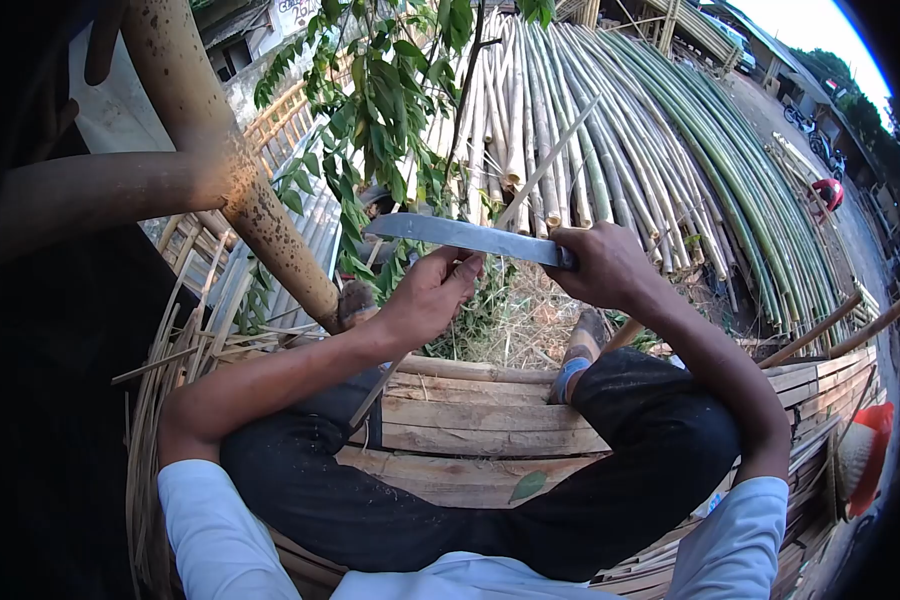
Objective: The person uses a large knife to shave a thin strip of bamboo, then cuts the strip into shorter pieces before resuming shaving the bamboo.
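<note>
My right hand (605, 265) grips the handle of a long knife (460, 236), whose blade lies level and points left. A thin bamboo strip (545, 165) crosses under the blade and rises to the upper right. Its lower end runs down past my left knee. My left hand (425, 300) pinches this strip just below the blade. I sit on a platform of wooden planks (470, 425) in dark trousers, knees apart, with both feet forward.
A thick bamboo post (220, 150) slants at left, a crossbar meeting it. A great stack of long bamboo poles (670, 140) fans out ahead. A leafy bush (390, 110) stands between. Split strips (170, 350) pile at left. A red-and-straw hat (863, 455) lies right.
</note>
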The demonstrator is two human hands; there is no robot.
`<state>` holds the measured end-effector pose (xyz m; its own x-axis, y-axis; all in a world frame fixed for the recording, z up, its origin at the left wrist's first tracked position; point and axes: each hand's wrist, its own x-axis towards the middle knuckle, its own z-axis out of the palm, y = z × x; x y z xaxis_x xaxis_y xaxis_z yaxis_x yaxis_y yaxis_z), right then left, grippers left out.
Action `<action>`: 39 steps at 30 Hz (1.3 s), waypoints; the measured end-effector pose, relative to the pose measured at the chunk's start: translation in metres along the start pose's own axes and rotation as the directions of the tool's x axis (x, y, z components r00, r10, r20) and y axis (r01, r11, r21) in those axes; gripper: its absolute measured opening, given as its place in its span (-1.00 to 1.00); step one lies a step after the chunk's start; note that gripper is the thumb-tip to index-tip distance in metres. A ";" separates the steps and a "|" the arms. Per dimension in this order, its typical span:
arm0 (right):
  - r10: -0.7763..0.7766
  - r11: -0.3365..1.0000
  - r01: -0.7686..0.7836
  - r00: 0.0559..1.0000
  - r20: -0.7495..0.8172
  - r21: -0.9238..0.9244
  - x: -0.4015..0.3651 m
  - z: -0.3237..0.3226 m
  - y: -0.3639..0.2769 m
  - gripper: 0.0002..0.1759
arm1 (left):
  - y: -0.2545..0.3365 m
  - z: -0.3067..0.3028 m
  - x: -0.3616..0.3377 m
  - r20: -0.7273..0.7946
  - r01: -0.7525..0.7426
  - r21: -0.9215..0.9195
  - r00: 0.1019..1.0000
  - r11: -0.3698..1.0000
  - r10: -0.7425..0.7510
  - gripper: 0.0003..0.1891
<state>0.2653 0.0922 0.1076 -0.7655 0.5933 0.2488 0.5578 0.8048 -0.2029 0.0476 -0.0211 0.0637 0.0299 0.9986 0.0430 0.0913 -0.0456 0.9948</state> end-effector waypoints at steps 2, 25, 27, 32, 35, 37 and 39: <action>-0.018 0.991 0.026 0.998 0.066 -0.129 0.003 -0.005 -0.012 -0.80 | 0.005 -0.001 -0.004 0.022 0.013 0.028 1.000 1.000 -0.014 -0.72; 0.112 0.983 -0.122 0.991 -0.079 -0.137 -0.002 0.000 0.026 -0.80 | 0.012 0.002 -0.007 -0.005 -0.116 0.158 0.993 0.981 0.118 -0.65; 0.213 0.970 -0.221 0.974 -0.080 -0.104 -0.003 0.000 0.028 -0.81 | 0.012 0.001 -0.007 -0.012 -0.114 0.165 0.993 0.980 0.118 -0.61; 0.246 0.965 -0.251 0.967 -0.068 -0.074 -0.007 -0.002 0.036 -0.76 | 0.012 0.000 -0.008 -0.005 -0.113 0.143 0.993 0.983 0.115 -0.62; 0.342 0.939 -0.344 0.937 -0.077 -0.020 -0.007 -0.008 0.041 -0.72 | 0.015 0.000 -0.011 -0.009 -0.103 0.146 0.994 0.984 0.105 -0.63; 0.537 0.840 -0.526 0.841 -0.065 0.136 -0.008 -0.015 0.056 -0.58 | 0.014 -0.002 -0.015 0.022 -0.092 0.170 0.996 0.981 0.089 -0.63; 0.544 0.839 -0.521 0.800 -0.253 0.155 -0.018 -0.012 0.090 -0.50 | 0.013 -0.002 -0.019 0.050 -0.082 0.196 0.996 0.977 0.074 -0.64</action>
<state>0.3334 0.1542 0.0957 -0.2282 0.9167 0.3280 0.8176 0.3634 -0.4466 0.0466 -0.0410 0.0761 0.0859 0.9901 0.1114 0.2822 -0.1314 0.9503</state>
